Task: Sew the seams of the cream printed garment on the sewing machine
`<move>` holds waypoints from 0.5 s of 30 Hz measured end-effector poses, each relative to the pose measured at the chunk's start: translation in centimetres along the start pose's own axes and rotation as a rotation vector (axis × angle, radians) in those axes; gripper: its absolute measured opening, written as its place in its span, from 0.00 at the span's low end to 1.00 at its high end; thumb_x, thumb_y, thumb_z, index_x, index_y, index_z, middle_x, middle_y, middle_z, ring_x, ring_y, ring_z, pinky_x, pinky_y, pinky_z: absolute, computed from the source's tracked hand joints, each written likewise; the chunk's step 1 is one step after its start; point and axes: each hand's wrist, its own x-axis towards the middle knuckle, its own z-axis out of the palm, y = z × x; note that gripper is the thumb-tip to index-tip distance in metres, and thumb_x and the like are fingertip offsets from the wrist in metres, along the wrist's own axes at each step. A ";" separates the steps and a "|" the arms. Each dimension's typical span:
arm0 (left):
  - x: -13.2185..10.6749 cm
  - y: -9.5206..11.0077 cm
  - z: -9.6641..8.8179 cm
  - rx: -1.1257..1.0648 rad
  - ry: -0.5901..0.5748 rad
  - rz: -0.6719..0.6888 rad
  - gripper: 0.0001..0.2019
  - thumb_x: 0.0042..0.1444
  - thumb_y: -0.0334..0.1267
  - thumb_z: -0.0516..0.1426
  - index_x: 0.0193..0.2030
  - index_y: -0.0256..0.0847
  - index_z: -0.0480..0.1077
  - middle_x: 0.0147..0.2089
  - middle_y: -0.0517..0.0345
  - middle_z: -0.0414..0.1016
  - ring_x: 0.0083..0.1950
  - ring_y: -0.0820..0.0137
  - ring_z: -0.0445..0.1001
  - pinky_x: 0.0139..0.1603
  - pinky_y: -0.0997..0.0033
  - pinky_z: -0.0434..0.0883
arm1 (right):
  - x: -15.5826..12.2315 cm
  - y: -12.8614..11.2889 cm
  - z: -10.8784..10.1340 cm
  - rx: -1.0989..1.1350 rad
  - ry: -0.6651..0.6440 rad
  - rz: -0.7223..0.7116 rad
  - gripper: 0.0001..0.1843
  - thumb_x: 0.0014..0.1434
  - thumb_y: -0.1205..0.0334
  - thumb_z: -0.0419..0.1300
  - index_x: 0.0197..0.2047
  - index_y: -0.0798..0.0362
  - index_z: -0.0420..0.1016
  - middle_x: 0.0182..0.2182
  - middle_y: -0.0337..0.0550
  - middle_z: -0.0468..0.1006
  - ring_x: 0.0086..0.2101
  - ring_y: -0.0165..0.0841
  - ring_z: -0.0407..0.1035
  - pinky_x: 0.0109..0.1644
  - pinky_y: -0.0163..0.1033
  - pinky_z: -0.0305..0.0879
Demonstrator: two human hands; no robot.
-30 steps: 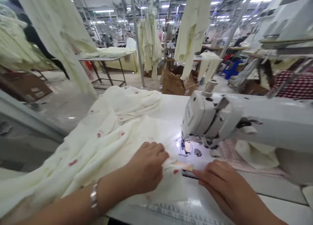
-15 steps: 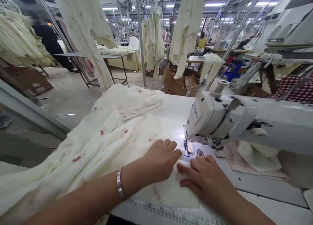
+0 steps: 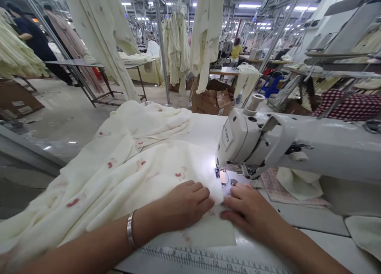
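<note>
Cream fabric (image 3: pixel 166 159) with small red prints spreads over the sewing machine table, folded and bunched toward the left. My left hand (image 3: pixel 187 204), a silver bangle on its wrist, presses on the fabric with curled fingers closed on it. At the fabric's right edge, my right hand (image 3: pixel 247 206) pinches the cloth between thumb and forefinger, though the fingertips partly hide the grip. Just beyond both hands, the lit needle area (image 3: pixel 220 174) of the white sewing machine (image 3: pixel 247 143) stands close to the fabric's edge.
A ruler strip (image 3: pixel 202 260) runs along the table's near edge. Behind the machine lies pink checked cloth (image 3: pixel 276 190) with cream pieces. Cream garments (image 3: pixel 205 35) hang beyond the table, near a cardboard box (image 3: pixel 208 101). A person in dark clothing (image 3: pixel 35 39) stands far left.
The fabric's edge has shifted back toward the needle area, and my left hand sits slightly lower and farther left in view. The whole view has swung a little to the right.
</note>
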 end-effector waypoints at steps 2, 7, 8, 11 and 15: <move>0.4 0.3 -0.1 -0.021 -0.062 -0.046 0.04 0.57 0.32 0.51 0.39 0.39 0.64 0.33 0.57 0.66 0.32 0.67 0.64 0.32 0.67 0.63 | -0.3 1.1 -0.3 0.025 0.066 0.008 0.11 0.63 0.57 0.49 0.41 0.48 0.72 0.29 0.40 0.73 0.29 0.32 0.66 0.32 0.37 0.55; 2.1 0.4 -0.1 0.007 -0.059 -0.034 0.03 0.54 0.32 0.54 0.30 0.38 0.64 0.29 0.58 0.64 0.28 0.69 0.63 0.26 0.68 0.62 | -0.5 1.9 -0.6 -0.005 0.192 0.031 0.13 0.63 0.61 0.47 0.47 0.50 0.69 0.30 0.41 0.75 0.24 0.31 0.66 0.33 0.39 0.58; 2.3 0.3 0.1 0.010 -0.019 -0.017 0.04 0.54 0.31 0.53 0.29 0.38 0.63 0.28 0.58 0.64 0.28 0.69 0.63 0.26 0.68 0.62 | -0.4 1.7 -0.6 -0.027 0.225 0.011 0.13 0.62 0.63 0.47 0.47 0.50 0.68 0.30 0.41 0.75 0.24 0.31 0.66 0.35 0.40 0.58; 2.6 0.2 0.9 0.009 0.129 0.036 0.08 0.57 0.31 0.51 0.27 0.38 0.63 0.28 0.59 0.64 0.29 0.70 0.62 0.27 0.69 0.61 | -0.2 1.1 -0.2 -0.107 0.336 -0.095 0.13 0.61 0.68 0.47 0.44 0.53 0.69 0.27 0.41 0.74 0.26 0.31 0.66 0.36 0.40 0.56; 2.4 0.3 1.4 -0.081 0.111 0.098 0.09 0.60 0.33 0.49 0.30 0.38 0.66 0.30 0.58 0.64 0.32 0.70 0.61 0.31 0.69 0.62 | -0.8 1.3 0.3 -0.122 0.350 -0.236 0.10 0.57 0.70 0.49 0.33 0.51 0.71 0.21 0.38 0.69 0.25 0.31 0.62 0.34 0.39 0.54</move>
